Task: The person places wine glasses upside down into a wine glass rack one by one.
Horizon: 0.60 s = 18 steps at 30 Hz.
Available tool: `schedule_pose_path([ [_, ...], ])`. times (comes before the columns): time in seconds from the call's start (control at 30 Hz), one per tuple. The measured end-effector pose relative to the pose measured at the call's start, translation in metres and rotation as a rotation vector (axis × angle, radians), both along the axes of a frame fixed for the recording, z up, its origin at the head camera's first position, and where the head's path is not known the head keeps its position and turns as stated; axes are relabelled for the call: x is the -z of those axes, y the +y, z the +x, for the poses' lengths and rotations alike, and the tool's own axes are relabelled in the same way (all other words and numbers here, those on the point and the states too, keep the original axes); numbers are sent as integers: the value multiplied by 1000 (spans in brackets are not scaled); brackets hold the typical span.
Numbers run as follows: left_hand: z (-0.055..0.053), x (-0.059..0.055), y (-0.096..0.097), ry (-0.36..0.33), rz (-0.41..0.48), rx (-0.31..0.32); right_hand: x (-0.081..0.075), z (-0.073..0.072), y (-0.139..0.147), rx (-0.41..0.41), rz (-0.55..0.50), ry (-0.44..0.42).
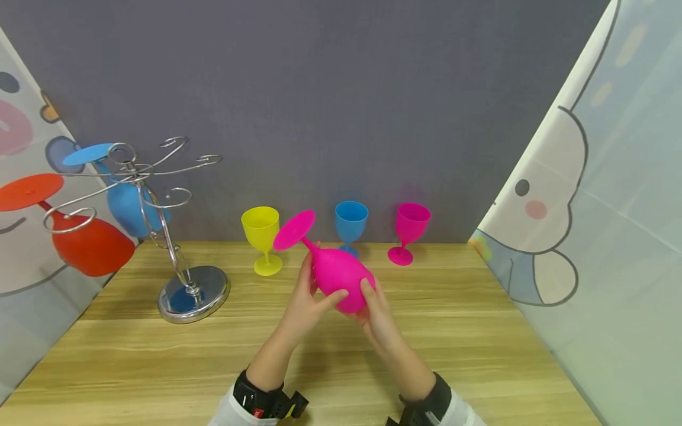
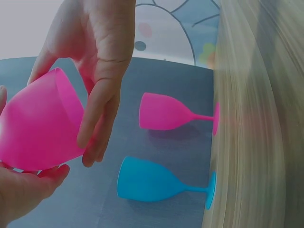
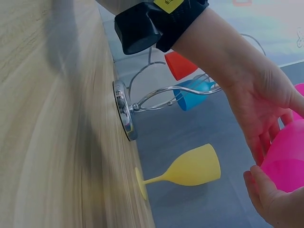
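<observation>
Both hands hold a pink goblet (image 1: 343, 277) in the air over the table, tilted with its foot up to the left and its mouth down to the right. The left hand (image 1: 310, 296) grips the bowl near the stem, thumb across the near side. At the rim end, the right hand (image 1: 377, 315) pinches the bowl with its thumb on the near side. Behind stand a yellow goblet (image 1: 261, 229), a blue goblet (image 1: 351, 220) and a second pink goblet (image 1: 412, 222), all upright. The held goblet partly hides the blue one's foot in the head view.
On the left stands a chrome glass rack (image 1: 171, 248) with curled arms and a round base. A red goblet (image 1: 93, 244) and another blue goblet (image 1: 132, 207) hang from it upside down. A grey panel (image 1: 341, 106) backs the wooden table (image 1: 469, 355); printed panels flank it.
</observation>
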<state>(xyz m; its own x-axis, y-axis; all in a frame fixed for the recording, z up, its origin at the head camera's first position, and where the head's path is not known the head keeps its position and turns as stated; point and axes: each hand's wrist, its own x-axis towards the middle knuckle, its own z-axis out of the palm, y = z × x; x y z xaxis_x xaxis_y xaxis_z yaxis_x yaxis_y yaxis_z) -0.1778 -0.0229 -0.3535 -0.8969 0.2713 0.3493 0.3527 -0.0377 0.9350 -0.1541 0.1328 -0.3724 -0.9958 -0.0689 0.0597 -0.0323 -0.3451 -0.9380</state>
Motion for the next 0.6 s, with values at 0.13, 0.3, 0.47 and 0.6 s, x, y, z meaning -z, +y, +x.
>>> schedule_pose_path([
  [0.13,1,0,0,-5,14,-5,-1,0,-1,-17,7,-7],
  [0.3,0,0,0,17,13,-15,0,0,-2,-34,10,-7],
  [0.47,0,0,0,18,30,-17,1,0,-2,-70,20,17],
  [0.6,0,1,1,6,28,-22,1,1,-2,-89,12,22],
])
